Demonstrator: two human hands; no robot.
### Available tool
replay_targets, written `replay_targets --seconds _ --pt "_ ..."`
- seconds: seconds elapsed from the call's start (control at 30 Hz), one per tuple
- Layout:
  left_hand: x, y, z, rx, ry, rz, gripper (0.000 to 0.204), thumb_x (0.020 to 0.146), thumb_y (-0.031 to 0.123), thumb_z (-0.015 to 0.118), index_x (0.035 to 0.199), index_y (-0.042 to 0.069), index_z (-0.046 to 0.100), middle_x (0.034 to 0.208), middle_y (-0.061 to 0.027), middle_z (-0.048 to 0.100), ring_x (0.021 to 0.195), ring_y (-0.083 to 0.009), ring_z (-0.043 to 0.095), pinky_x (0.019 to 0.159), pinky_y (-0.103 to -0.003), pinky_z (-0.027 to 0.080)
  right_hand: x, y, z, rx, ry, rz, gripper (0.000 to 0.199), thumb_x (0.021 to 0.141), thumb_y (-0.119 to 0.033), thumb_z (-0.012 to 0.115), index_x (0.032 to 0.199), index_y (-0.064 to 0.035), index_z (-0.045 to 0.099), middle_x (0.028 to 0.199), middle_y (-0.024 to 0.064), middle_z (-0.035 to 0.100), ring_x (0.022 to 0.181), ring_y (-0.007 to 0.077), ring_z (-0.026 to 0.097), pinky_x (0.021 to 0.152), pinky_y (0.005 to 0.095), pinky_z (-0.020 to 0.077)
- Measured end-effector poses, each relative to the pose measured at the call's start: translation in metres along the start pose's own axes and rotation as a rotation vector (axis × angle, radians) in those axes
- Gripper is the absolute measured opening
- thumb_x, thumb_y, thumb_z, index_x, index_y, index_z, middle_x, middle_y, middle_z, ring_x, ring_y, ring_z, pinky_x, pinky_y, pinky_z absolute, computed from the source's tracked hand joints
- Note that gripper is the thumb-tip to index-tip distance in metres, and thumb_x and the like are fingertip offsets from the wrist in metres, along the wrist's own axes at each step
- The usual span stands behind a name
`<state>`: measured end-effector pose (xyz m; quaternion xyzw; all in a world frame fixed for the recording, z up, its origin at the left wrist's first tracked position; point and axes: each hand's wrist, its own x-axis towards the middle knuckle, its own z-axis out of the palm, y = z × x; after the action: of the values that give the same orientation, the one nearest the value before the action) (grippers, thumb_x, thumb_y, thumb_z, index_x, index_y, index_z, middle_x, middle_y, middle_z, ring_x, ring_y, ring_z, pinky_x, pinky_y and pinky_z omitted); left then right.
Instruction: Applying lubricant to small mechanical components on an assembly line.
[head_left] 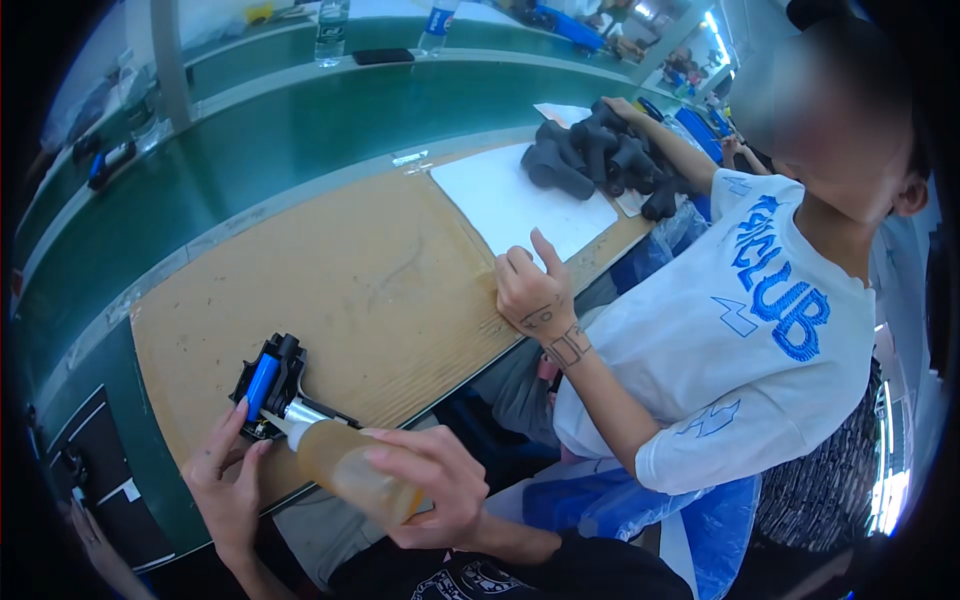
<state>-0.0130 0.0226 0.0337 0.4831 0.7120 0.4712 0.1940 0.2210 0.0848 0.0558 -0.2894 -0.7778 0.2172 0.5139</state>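
the right hand (pixel 435 490) is wrapped around a squeeze bottle of amber liquid (pixel 350 470), fingers curled over its body, tilting it so the pale nozzle points down into a small black assembly with a blue cylinder (pixel 268 385) set in it. the left hand (pixel 225 480) steadies that assembly from below, fingertips pressed lightly against its near edge, thumb and forefinger spread rather than pinching. the piece sits at the near corner of a brown cardboard mat (pixel 350 280) laid on the green workbench (pixel 280 130).

judging by this, the liquid is going on right now: the nozzle tip is at the part, but i can't tell how much has landed. only this one piece is on the mat, so i'd say it is mid-step, not finished.

further along, a co-worker's hand (pixel 535 290) rests on the mat's edge beside a white sheet (pixel 500 195), with a pile of dark grey moulded parts (pixel 600 155) beyond. two water bottles (pixel 332 30) stand on the far ledge.
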Motion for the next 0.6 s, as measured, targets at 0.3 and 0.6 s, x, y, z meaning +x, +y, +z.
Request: replay_targets --seconds 0.3,0.6 --pt "-0.010 0.064 0.023 0.514 0.125 0.360 0.067 0.077 -0.013 0.066 0.141 0.006 0.063 0.146 -0.0230 0.059 0.124 -0.0417 0.064 0.104 -0.046 0.052 -0.018 0.024 -0.004 0.694 0.482 0.682 0.064 0.084 -0.004 0.081 0.136 -0.0012 0.044 0.125 0.0149 0.063 0.115 0.0207 0.063 0.101 0.0334 0.0498" --pt "0.042 0.062 0.058 0.640 -0.341 0.795 0.032 0.084 0.013 0.067 0.116 0.005 0.068 0.120 -0.0108 0.068 0.119 -0.0223 0.066 0.069 -0.032 0.058 -0.011 0.009 -0.019 0.616 0.546 0.547 0.076 0.082 -0.029 0.079 0.139 0.0008 0.038 0.126 0.0204 0.058 0.120 0.0298 0.059 0.106 0.0417 0.0468"
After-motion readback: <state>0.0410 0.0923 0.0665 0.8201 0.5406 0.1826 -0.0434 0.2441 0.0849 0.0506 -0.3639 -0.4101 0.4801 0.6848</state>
